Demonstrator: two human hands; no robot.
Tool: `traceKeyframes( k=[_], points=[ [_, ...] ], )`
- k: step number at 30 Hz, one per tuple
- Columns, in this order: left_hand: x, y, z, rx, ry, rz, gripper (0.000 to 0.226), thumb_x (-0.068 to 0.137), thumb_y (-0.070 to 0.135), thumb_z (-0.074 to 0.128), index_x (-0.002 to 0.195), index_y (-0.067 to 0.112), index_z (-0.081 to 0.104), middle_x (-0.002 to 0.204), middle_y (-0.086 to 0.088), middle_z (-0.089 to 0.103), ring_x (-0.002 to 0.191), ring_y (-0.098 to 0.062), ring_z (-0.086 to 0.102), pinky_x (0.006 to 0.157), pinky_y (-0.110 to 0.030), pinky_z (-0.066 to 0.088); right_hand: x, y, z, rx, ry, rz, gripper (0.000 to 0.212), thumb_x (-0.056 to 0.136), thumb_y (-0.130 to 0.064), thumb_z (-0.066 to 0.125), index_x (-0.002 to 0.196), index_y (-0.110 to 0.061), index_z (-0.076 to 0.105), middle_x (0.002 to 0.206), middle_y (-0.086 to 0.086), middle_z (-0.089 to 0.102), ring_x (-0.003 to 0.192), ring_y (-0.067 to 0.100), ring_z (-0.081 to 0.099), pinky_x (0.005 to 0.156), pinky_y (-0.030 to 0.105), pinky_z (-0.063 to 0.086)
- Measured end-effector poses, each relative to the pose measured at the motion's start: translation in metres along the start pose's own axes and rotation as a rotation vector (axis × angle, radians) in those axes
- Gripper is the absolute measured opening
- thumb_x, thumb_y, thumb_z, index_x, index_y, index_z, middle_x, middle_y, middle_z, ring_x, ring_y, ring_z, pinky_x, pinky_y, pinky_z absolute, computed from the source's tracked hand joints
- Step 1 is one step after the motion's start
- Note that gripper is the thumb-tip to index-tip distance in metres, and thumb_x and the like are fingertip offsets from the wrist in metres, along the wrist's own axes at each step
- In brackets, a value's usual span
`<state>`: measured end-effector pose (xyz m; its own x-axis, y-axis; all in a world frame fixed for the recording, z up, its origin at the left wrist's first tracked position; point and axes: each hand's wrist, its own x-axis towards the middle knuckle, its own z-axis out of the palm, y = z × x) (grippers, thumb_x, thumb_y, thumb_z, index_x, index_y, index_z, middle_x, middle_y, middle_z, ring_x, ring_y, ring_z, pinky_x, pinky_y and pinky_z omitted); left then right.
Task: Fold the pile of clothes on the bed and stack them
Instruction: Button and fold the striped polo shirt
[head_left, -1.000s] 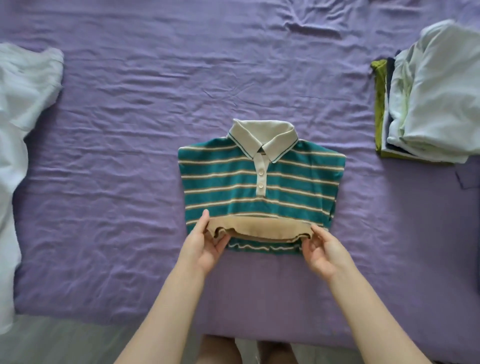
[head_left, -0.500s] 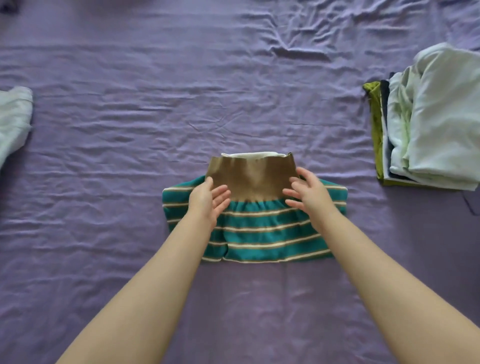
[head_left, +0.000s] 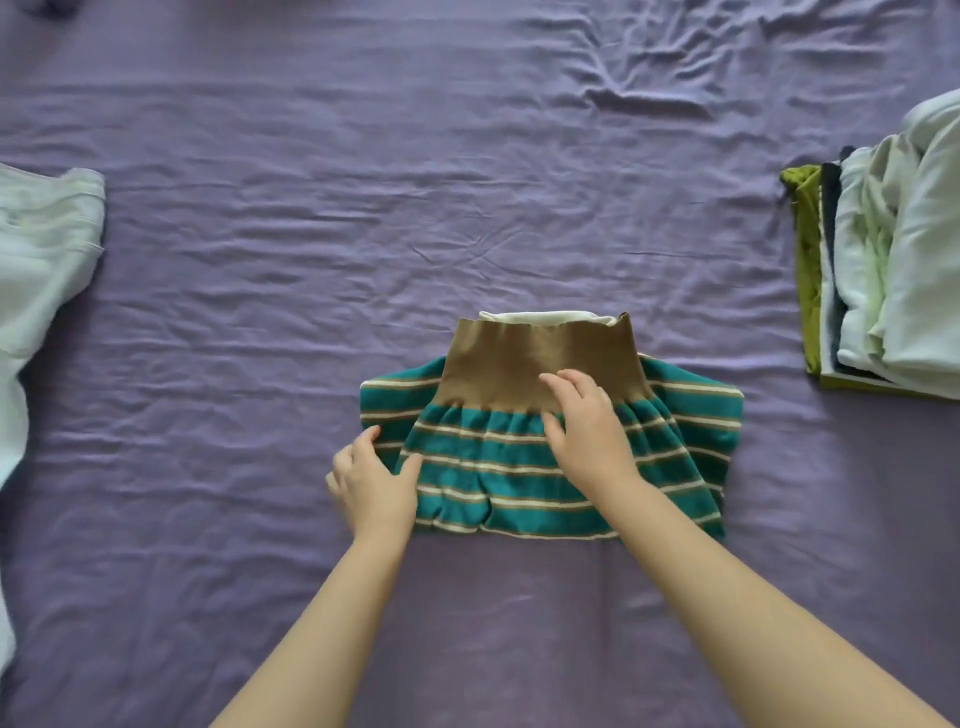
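the folded striped shirt (head_left: 550, 452) lies on the bed (head_left: 363, 208), long axis left to right. the right hand (head_left: 587, 421) presses flat on its middle, the left hand (head_left: 374, 483) touches its left edge, fingers relaxed. the stack (head_left: 883, 270) lies to the right, nearer the right hand.

Shirt (head_left: 524, 467): teal w/ cream-and-tan stripes, folded in half, lying flat mid-bed (head_left: 363, 234); tan hem band (head_left: 498, 374) turned up over the top, cream collar (head_left: 545, 317) peeking out behind it. Stack (head_left: 883, 260) at right edge: folded pale white/mint pieces over a dark one and an olive-green one. Unfolded white garment (head_left: 36, 249) lies crumpled at left edge, well apart from both.
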<state>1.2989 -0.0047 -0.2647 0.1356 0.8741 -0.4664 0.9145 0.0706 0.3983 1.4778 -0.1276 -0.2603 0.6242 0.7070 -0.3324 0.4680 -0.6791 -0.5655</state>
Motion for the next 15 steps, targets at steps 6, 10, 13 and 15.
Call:
traceKeyframes(
  k=[6, 10, 13, 15],
  points=[
    [-0.013, -0.026, -0.006, -0.482, -0.25, -0.337, 0.078, 0.077, 0.02, 0.08, 0.138, 0.008, 0.034, 0.129, -0.01, 0.051, 0.115, -0.025, 0.054, 0.096, -0.04, 0.048, -0.023, -0.04, 0.057, 0.311, -0.232, 0.013, 0.05, 0.095, -0.01, 0.053, 0.143, -0.016, 0.04, 0.139, -0.002, 0.039, 0.096, 0.007, 0.052, 0.097, 0.018, 0.038],
    [-0.005, -0.033, -0.014, -0.695, -0.443, -0.361, 0.025, 0.083, 0.008, 0.071, 0.107, 0.006, 0.064, 0.094, -0.006, 0.071, 0.076, -0.014, 0.065, 0.057, -0.023, 0.05, -0.023, -0.043, 0.062, 0.237, -0.264, 0.023, 0.051, 0.096, -0.006, 0.049, 0.145, -0.014, 0.037, 0.149, 0.001, 0.03, 0.115, 0.018, 0.049, 0.109, 0.033, 0.034],
    [0.01, -0.049, -0.034, -0.819, -0.365, -0.338, 0.011, 0.084, -0.001, 0.065, 0.09, 0.008, 0.067, 0.083, -0.008, 0.069, 0.078, -0.02, 0.062, 0.067, -0.028, 0.048, -0.019, -0.046, 0.056, 0.182, -0.295, 0.031, 0.048, 0.097, -0.009, 0.048, 0.144, -0.014, 0.038, 0.149, 0.0, 0.031, 0.108, 0.013, 0.05, 0.107, 0.028, 0.034],
    [0.014, -0.06, -0.043, -0.865, -0.4, -0.344, 0.015, 0.085, -0.004, 0.063, 0.093, 0.008, 0.067, 0.082, -0.004, 0.07, 0.08, -0.018, 0.062, 0.07, -0.027, 0.048, -0.012, -0.054, 0.057, 0.053, -0.281, 0.017, 0.048, 0.096, -0.017, 0.051, 0.143, -0.015, 0.041, 0.149, 0.001, 0.033, 0.124, 0.019, 0.043, 0.111, 0.031, 0.03]
  ],
)
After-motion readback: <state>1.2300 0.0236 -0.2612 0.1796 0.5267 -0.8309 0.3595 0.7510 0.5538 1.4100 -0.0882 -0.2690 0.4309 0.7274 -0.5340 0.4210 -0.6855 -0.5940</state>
